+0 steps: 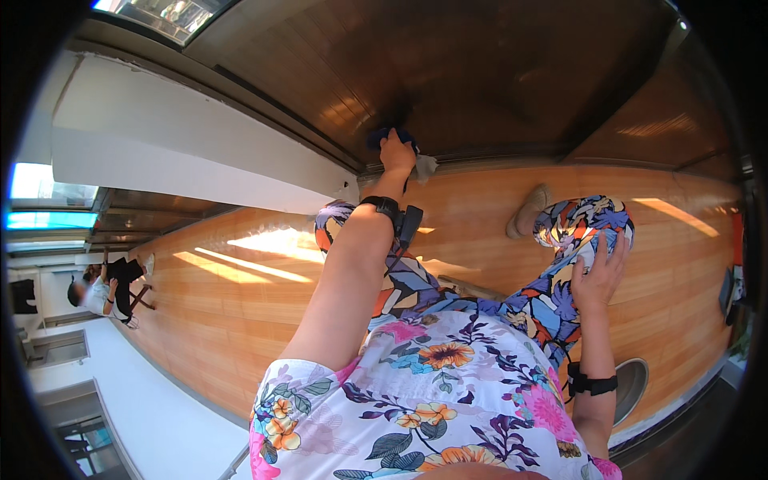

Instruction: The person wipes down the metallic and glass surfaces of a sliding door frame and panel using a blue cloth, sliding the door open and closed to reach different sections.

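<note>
My left hand reaches forward and presses a dark blue cloth against the lower part of a dark, glossy brown panel. A greyish-white scrap of cloth or paper hangs beside that hand, near the panel's bottom edge. On my patterned trouser knee rests my right hand, fingers spread and holding nothing. Each arm wears a black strap, and a small dark device with a cable is attached to the left one.
A white wall ledge juts out at left. Beside my right forearm stands a metal basin on the wood-look floor. Under me shows part of a low wooden seat. Another person sits far left.
</note>
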The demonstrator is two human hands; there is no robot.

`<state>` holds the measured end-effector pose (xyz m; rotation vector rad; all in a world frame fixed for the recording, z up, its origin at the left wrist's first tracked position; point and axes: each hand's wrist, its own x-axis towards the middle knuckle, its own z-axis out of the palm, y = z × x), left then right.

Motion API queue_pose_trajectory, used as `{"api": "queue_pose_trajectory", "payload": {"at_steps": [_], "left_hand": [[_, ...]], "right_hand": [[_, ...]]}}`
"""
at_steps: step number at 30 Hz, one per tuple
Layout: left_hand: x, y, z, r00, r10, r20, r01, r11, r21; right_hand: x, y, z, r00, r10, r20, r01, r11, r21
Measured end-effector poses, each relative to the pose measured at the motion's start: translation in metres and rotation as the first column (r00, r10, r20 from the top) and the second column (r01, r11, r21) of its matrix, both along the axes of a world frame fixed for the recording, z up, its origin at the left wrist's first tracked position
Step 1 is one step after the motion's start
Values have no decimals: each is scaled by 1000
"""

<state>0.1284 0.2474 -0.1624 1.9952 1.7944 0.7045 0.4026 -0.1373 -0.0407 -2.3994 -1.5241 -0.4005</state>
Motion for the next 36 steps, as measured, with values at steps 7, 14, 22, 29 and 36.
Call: {"api": "queue_pose_trajectory", "payload": {"at_steps": [7,14,22,29,36], "left_hand": [[17,8,109,805,-321,498,114,909,401],[14,8,170,932,-348,100,127,573,809],[6,-10,9,903,-369,-222,367,929,-52],[10,-6,39,823,-85,562,187,974,-126],[3,1,144,505,-65,860,-69,991,115]], "right_hand": [[7,0,-5,1000,5,4,-5,999,45],[1,2,-10,1000,-7,12,7,1000,28],[5,5,-13,1000,-31,3,31,999,11],[6,4,-13,1000,-26,7,26,997,69],[6,4,-24,999,-46,11,45,996,75]]}}
